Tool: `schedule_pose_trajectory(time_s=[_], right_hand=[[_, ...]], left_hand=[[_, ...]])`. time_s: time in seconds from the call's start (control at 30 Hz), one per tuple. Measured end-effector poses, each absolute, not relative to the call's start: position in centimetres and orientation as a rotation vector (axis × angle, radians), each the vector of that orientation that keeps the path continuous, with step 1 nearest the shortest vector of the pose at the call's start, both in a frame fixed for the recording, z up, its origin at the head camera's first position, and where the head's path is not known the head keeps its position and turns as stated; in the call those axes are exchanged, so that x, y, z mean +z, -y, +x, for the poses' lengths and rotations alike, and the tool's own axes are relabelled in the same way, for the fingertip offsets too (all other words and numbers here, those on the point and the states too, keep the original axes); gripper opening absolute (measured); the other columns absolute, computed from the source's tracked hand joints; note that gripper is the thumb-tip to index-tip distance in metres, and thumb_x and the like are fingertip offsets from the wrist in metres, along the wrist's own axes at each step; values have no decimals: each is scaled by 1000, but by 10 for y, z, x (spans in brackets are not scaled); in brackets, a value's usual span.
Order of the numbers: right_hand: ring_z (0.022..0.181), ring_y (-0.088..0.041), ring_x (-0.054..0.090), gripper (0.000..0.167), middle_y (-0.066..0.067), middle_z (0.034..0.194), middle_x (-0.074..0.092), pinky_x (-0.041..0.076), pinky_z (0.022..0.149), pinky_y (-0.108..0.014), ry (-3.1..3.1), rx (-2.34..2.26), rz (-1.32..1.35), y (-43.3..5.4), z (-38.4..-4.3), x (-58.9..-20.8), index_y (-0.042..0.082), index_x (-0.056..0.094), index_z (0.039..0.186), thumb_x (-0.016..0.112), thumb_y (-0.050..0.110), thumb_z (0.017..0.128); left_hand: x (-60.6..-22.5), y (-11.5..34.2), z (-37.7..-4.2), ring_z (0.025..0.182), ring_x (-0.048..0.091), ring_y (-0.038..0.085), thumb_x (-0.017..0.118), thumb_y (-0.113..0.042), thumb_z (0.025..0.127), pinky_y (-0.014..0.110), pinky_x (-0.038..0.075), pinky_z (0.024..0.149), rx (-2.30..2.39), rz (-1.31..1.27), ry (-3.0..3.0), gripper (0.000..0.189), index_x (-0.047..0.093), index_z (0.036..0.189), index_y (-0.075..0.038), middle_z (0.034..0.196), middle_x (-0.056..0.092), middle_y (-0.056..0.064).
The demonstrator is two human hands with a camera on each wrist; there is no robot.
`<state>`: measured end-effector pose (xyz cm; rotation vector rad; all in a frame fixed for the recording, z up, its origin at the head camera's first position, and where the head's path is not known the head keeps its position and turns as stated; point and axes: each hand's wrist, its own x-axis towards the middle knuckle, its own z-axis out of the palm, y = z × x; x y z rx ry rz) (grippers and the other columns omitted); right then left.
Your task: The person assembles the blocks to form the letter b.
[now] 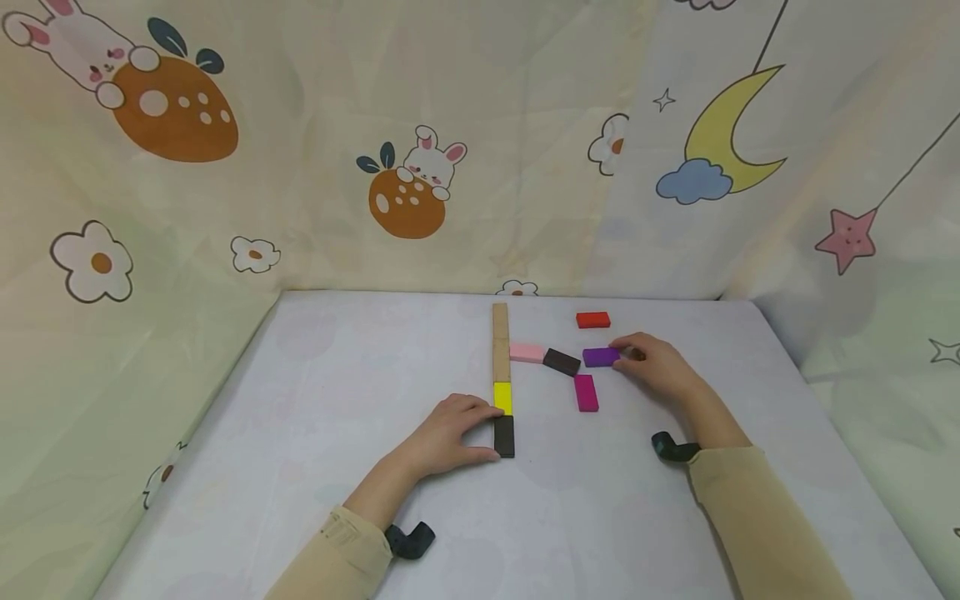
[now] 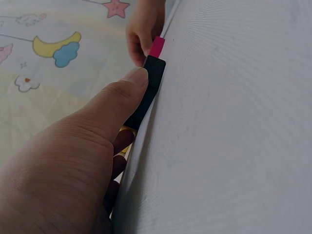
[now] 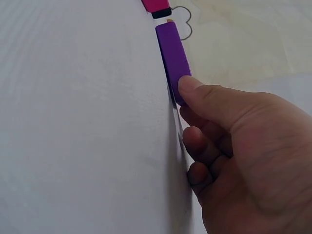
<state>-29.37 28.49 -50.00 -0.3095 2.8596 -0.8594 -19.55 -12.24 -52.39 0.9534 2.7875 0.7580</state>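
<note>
My left hand [image 1: 448, 435] holds a black block [image 1: 505, 437] at the near end of a column, its thumb at the near end and its index finger by the far end. Beyond that block come a yellow block [image 1: 502, 398] and two light wooden blocks [image 1: 501, 360]. A pink block [image 1: 527, 353] juts rightward from the column, followed by a slanted dark block [image 1: 562, 362]. With thumb and fingers my right hand [image 1: 660, 367] pinches the right end of a purple block [image 3: 171, 56]. Just below its left end lies a magenta block [image 1: 587, 393].
A red block [image 1: 593, 320] lies by itself towards the back of the white table [image 1: 337, 375]. Patterned cloth [image 1: 525, 167] rises behind the table and at both sides. Each wrist wears a dark camera mount [image 1: 411, 542].
</note>
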Motion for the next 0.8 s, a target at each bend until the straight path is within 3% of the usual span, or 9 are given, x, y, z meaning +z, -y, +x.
schedule_pose_trajectory(time_s=[0.33,0.63,0.8], right_hand=[[121,-37,51,45,-16,137,55,43,105,-59,-2838,-823,-294,-287,-288,-493,14,53,141,61,22,98],[122,-39,47,82,-20,136,49,47,101,-57,-2826,-834,-107,-268,-280,-494,7,42,146,68,57,86],[121,-39,46,84,-22,133,49,49,98,-56,-2897,-808,-40,-259,-277,-500,3,45,141,69,59,83]], left_hand=[[-524,122,-196,127,47,14,72,-58,83,39,38,112,761,971,-2797,63,56,137,-31,131,56,-10],[-524,123,-195,127,46,13,73,-56,82,38,38,112,760,959,-2798,63,56,137,-32,132,56,-10],[-523,122,-195,127,46,13,73,-56,82,38,38,113,762,955,-2792,63,56,137,-31,132,56,-10]])
